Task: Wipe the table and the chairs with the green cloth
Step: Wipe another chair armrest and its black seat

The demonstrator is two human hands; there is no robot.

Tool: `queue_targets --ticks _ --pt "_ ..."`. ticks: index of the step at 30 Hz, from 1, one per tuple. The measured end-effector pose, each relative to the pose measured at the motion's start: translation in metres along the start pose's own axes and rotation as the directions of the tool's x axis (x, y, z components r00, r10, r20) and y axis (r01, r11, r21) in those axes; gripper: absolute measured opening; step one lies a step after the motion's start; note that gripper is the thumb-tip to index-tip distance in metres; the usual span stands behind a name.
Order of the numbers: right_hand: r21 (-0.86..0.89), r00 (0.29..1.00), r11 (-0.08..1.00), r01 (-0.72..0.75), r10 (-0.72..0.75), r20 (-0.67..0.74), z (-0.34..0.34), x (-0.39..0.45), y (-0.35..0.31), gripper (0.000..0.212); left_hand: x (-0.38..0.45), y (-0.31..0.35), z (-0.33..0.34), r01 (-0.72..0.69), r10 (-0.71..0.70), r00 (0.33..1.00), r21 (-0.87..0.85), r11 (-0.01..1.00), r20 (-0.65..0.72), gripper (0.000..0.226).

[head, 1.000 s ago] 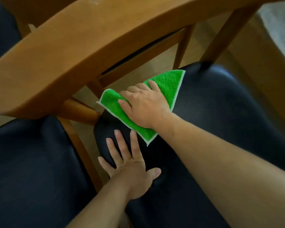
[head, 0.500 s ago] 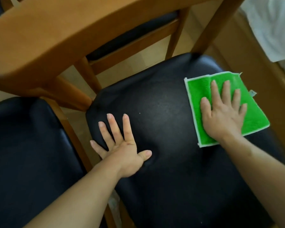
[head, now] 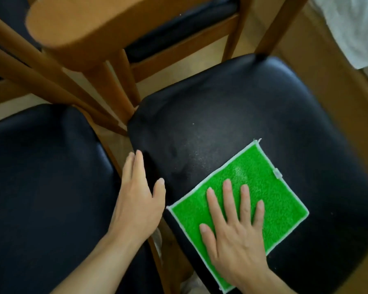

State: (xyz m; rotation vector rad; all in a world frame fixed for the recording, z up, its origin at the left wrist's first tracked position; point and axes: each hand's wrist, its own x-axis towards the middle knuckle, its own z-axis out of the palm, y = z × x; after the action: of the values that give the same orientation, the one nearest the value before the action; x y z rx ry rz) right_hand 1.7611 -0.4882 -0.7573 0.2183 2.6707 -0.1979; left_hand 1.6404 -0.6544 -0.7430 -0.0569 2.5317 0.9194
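The green cloth (head: 259, 187), square with a white hem, lies flat on the black padded seat (head: 232, 115) of the right chair, towards its near side. My right hand (head: 236, 230) presses flat on the cloth with fingers spread. My left hand (head: 138, 198) rests open on the seat's left edge, thumb on the cushion and fingers along the side. The wooden table's (head: 89, 24) rounded end juts in at the top left, above the chairs.
A second black seat (head: 40, 177) fills the left. A third chair's (head: 179, 32) seat and wooden rails show under the table at the top. Wooden table legs (head: 40, 66) cross the upper left. White fabric (head: 353, 28) hangs at the top right, beside a wooden ledge.
My right hand slid the cloth from the seat's far left corner to its right side, then back towards me. My left hand shifted from flat on the cushion to the seat's left edge.
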Motion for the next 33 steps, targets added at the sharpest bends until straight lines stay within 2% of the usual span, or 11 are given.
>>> queue_targets --ticks 3,7,10,12,14,15,18,20,25,29,33 --pt "-0.052 0.999 0.998 0.047 -0.047 0.002 -0.002 0.003 0.001 0.063 -0.001 0.001 -0.014 -0.037 0.037 0.999 0.023 0.999 -0.011 0.058" --pt "-0.017 0.998 0.998 0.063 -0.064 -0.018 -0.016 0.036 0.002 0.063 0.011 0.025 -0.053 -0.309 0.321 0.935 0.098 0.946 -0.149 0.017" --pt "0.027 0.992 1.0 -0.005 0.008 -0.128 -0.03 0.09 -0.007 0.062 0.017 0.058 -0.092 -0.53 0.575 0.787 0.234 0.815 -0.222 0.017" --pt "0.088 0.983 0.995 -0.039 0.054 -0.174 -0.042 0.134 -0.014 0.063 0.019 0.082 -0.12 -0.659 0.736 0.625 0.332 0.676 -0.259 0.017" --pt "0.136 0.981 0.988 -0.076 0.098 -0.166 -0.057 0.169 -0.024 0.063 0.03 0.105 -0.146 -0.697 0.834 0.478 0.459 0.551 -0.275 0.019" --pt "0.153 0.979 0.983 -0.101 0.125 -0.159 -0.061 0.18 -0.03 0.063 0.041 0.116 -0.156 -0.656 0.84 0.465 0.529 0.538 -0.278 0.025" --pt "0.155 0.971 0.978 -0.139 0.166 -0.173 -0.062 0.18 -0.048 0.065 0.076 0.138 -0.171 -0.4 0.668 0.707 0.648 0.648 -0.232 0.058" --pt "0.125 0.976 0.986 -0.11 0.131 -0.173 -0.057 0.166 -0.053 0.064 0.093 0.141 -0.168 -0.345 0.553 0.813 0.616 0.708 -0.18 0.066" --pt "0.032 0.987 0.999 0.044 -0.039 -0.154 -0.045 0.126 -0.059 0.063 0.11 0.141 -0.162 -0.237 0.421 0.876 0.549 0.802 -0.237 0.076" --pt "-0.014 0.979 0.984 0.175 -0.176 -0.099 -0.041 0.107 -0.064 0.063 0.108 0.143 -0.159 -0.231 0.425 0.865 0.542 0.808 -0.266 0.074" --pt "-0.113 0.911 0.91 0.398 -0.407 -0.071 -0.061 0.139 -0.031 0.062 0.107 0.146 -0.161 -0.219 0.424 0.863 0.554 0.803 -0.274 0.072"
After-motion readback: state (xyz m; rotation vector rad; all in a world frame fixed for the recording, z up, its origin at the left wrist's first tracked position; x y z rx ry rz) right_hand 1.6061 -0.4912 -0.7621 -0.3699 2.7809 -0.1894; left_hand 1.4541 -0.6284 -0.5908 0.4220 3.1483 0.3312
